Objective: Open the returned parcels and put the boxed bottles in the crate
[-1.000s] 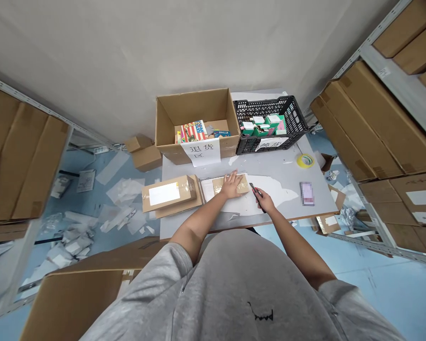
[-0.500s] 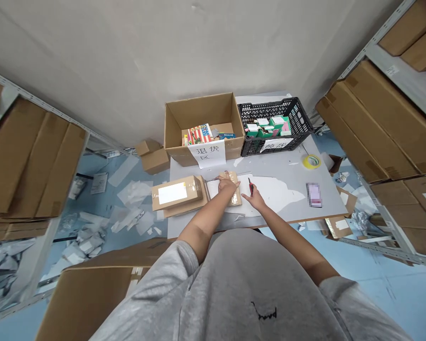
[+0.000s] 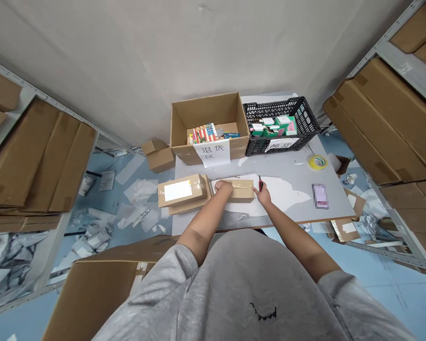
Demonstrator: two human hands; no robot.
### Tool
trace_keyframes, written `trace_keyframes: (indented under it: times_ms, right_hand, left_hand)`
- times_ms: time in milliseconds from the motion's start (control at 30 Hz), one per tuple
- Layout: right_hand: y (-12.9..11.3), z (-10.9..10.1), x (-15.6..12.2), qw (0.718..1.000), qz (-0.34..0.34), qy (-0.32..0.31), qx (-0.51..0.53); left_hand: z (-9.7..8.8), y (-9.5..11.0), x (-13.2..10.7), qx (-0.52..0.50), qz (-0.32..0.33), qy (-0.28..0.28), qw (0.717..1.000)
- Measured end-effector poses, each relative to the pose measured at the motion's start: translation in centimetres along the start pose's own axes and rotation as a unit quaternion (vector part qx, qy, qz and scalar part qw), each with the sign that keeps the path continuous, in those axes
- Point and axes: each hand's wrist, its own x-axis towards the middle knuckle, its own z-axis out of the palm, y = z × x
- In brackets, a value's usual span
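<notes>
A small taped cardboard box (image 3: 243, 189) lies lengthwise from left to right on white paper in the middle of the table. My left hand (image 3: 223, 186) is curled round its left end, fingertips partly hidden. At the opposite end, my right hand (image 3: 263, 193) touches the box with its thumb side while gripping a red and black utility knife (image 3: 260, 183), which points up and away from me. Just left of my left hand, a larger cardboard box (image 3: 199, 187) with a white label rests on another flat carton.
Behind stand an open carton (image 3: 184, 154) holding colourful packages and a black plastic crate (image 3: 307, 124) of green boxes. Yellow tape (image 3: 318, 162) and a phone (image 3: 320, 196) lie to the right. Shelves of cartons flank the table; a big open carton (image 3: 92, 293) stands at lower left.
The small box has turned from pointing away from me to lying sideways. My left hand went from its top to its left end; my right hand, still with the knife, came against its right end.
</notes>
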Motion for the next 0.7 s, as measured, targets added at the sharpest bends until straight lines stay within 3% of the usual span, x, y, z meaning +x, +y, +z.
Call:
trace_keyframes:
  times_ms: [100, 167, 267, 333, 500, 700]
  right_hand:
    - [-1.3, -0.3, 0.9, 1.000, -0.013, 0.007, -0.008]
    - [-1.6, -0.3, 0.7, 1.000, -0.024, 0.006, -0.010]
    - [-0.9, -0.1, -0.4, 0.998, -0.053, -0.010, 0.006]
    - [-0.1, 0.0, -1.3, 0.998, -0.054, -0.026, 0.021]
    - [0.2, 0.2, -1.7, 1.000, 0.014, -0.018, 0.014]
    - [-1.0, -1.0, -2.3, 1.000, 0.021, 0.014, -0.008]
  left_hand:
    - [1.5, 0.3, -0.8, 0.041, -0.012, 0.030, 0.999]
    - [3.0, 0.2, -1.3, 0.069, 0.066, 0.063, 0.993]
    - [5.2, -0.7, -1.8, 0.061, 0.232, 0.088, 0.967]
    - [6.3, -1.4, -2.0, 0.038, 0.287, 0.111, 0.951]
    - [7.3, -1.2, -1.9, 0.014, 0.311, 0.149, 0.938]
    - [7.4, 0.6, -1.7, 0.032, 0.293, 0.150, 0.944]
